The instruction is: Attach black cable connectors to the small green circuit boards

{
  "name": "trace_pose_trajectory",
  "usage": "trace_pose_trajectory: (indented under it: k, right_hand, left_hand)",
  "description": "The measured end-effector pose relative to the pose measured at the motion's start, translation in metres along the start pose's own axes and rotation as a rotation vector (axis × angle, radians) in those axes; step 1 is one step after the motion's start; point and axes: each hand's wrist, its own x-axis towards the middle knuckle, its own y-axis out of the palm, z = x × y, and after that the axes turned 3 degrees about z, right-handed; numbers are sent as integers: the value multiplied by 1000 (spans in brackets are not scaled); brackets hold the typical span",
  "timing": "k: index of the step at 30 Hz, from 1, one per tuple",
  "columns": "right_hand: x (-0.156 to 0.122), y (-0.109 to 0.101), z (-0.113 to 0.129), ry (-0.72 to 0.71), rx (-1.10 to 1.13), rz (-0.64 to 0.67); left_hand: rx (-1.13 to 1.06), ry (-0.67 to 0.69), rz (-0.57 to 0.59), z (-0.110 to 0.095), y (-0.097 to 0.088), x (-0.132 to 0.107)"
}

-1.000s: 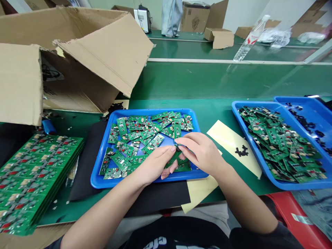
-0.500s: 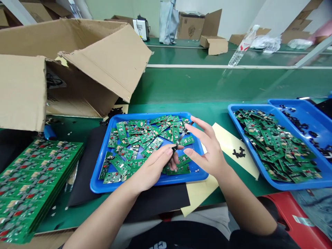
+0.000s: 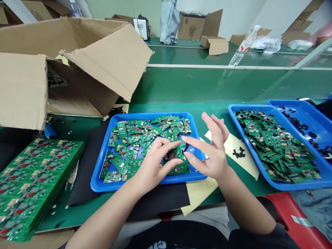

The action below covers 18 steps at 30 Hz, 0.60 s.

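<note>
Circuit board (image 3: 177, 151): pinched in my left hand (image 3: 153, 166) over the blue tray (image 3: 100, 187), toward its near right corner. My right hand (image 3: 213, 157) is at a black strip (image 3: 186, 148); whether gripping, I cannot tell. Apparent step: strip handling; the next move calls for steady board support.

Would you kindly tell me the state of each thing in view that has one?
Left hand: closed on circuit board
Right hand: open, thumb and forefinger apart
Black piece: bent, near right hand
Center tray: scattered with loose boards
Right tray: heaped with piled boards
Board panels: stacked
Cardboard box: flaps open
</note>
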Motion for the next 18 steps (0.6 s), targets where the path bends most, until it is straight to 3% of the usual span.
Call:
trace_pose_trajectory:
  k: [9, 14, 18]
  right_hand:
    - [1, -3, -3, -46, 138, -113]
    - [1, 0, 1, -47, 77, 37]
    - [1, 3, 4, -50, 86, 6]
  left_hand:
    - [206, 104, -111, 1, -2, 2]
    - [362, 199, -168, 2, -3, 3]
    - [423, 207, -210, 3, -4, 3]
